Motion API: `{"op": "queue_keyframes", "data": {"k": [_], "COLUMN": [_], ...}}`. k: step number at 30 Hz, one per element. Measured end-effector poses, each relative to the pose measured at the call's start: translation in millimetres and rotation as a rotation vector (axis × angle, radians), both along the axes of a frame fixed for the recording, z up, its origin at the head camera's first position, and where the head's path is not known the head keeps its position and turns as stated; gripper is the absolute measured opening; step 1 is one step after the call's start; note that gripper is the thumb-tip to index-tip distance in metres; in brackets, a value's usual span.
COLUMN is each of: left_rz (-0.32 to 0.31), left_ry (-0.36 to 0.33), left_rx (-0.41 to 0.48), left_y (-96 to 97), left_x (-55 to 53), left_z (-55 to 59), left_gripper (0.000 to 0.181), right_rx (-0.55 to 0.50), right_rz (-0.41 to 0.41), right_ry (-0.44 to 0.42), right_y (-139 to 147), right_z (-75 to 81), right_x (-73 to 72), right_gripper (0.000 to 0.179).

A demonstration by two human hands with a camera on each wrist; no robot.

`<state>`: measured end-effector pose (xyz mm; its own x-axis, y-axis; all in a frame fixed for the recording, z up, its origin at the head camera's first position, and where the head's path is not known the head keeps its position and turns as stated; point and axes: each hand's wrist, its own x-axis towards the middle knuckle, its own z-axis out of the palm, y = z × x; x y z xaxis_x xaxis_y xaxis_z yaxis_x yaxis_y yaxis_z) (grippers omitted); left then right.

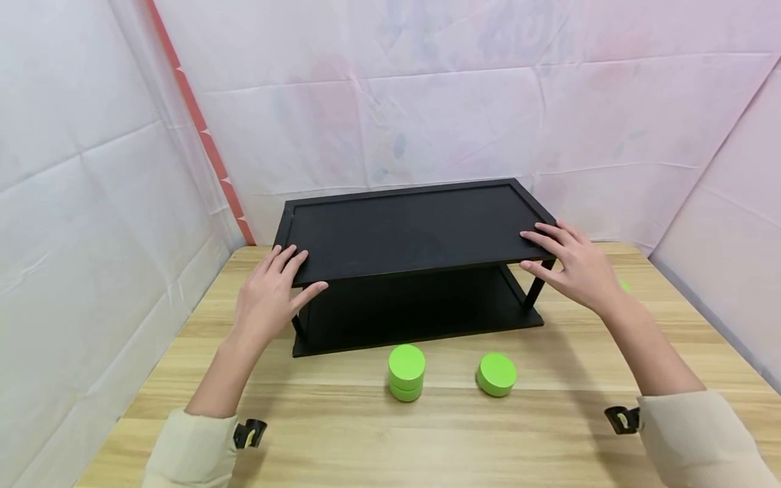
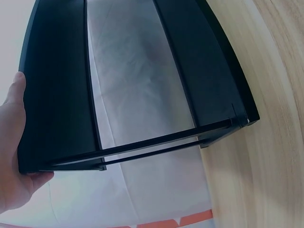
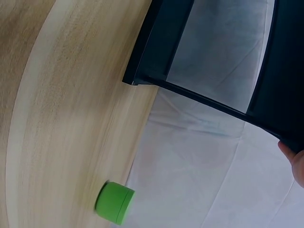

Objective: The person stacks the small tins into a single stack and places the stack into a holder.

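Note:
A black two-tier shelf (image 1: 415, 234) stands across the wooden table, with a rimmed upper board and a lower board joined by thin legs. At its front left corner my left hand (image 1: 268, 295) grips the upper board, fingers over the top and thumb against the front edge. My right hand (image 1: 576, 268) holds the front right corner in the same manner, its thumb beside the leg. The left wrist view shows fingers of the left hand (image 2: 12, 142) around the corner; only a fingertip part of the right hand (image 3: 295, 164) appears in the right wrist view.
Before the shelf are a green round piece with a seam (image 1: 406, 371) and a shorter green disc (image 1: 497, 374). Another green cylinder (image 3: 114, 202) lies right of the shelf, mostly hidden by my right hand in the head view. White sheets (image 1: 427, 122) hang behind and beside the table.

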<state>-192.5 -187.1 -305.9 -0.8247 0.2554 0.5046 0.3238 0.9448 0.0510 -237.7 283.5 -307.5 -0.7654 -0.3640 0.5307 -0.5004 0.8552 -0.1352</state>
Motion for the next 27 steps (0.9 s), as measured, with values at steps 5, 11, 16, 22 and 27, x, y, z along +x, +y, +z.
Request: {"op": "queue_keyframes", "data": {"k": [5, 11, 16, 22, 27], "left_rz": [-0.01, -0.014, -0.023, -0.031, -0.016], "left_ry": [0.011, 0.006, 0.01, 0.003, -0.077], "left_rx": [-0.002, -0.004, -0.002, -0.027, -0.094], "left_y": [-2.3, -3.5, -4.2, -3.1, 0.6], "left_x": [-2.9, -5.8, -7.2, -6.2, -2.2], "left_z": [-1.5, -2.0, -2.2, 0.8, 9.6], "left_gripper": [0.078, 0.077, 0.079, 0.085, 0.079], "right_rx": [0.003, -0.005, -0.009, -0.003, 0.005], "right_rz": [-0.015, -0.024, -0.028, -0.03, -0.035], "right_ry": [-0.005, 0.001, 0.02, 0.035, 0.023], "right_y": [0, -1, -1, 1, 4], "right_z": [-2.0, -3.0, -2.7, -0.5, 3.8], "right_x": [2.7, 4.8, 8.4, 13.5, 15.8], "right_gripper": [0.052, 0.052, 0.052, 0.052, 0.051]}}
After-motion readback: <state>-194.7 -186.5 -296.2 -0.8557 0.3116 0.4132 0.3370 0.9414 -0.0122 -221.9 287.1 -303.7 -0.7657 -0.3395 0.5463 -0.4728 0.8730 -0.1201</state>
